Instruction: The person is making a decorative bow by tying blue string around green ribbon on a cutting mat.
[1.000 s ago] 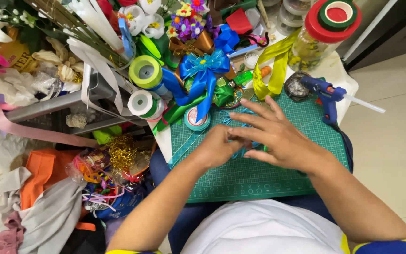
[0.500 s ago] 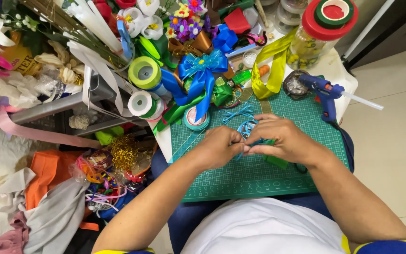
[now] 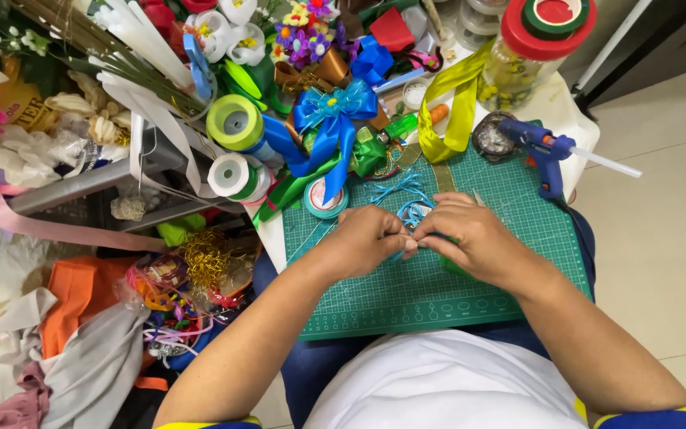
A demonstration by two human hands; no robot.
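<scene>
Both hands meet over the middle of the green cutting mat. Left hand and right hand have fingertips pinched together on a thin light-blue ribbon; fingers closed on it, the pinch point partly hidden by knuckles. Loose loops and strands of the same ribbon spread out on the mat just beyond the fingers, toward its far edge. A bit of green shows under the right hand, cannot tell what it is.

Far edge of the mat: small teal tape roll just beyond the left hand, flat on the mat. Big blue bow behind it, tails hanging onto the far left corner of the mat. Yellow-green ribbon draped down to the far edge, right of the bow. Blue glue gun at the far right corner, nozzle end pointing right, well apart from the hands. Jar with red lid beyond it.

Left of the mat: two ribbon spools, one lime green, one white and green. Pile of cloth and tangled cord off the near left side.
</scene>
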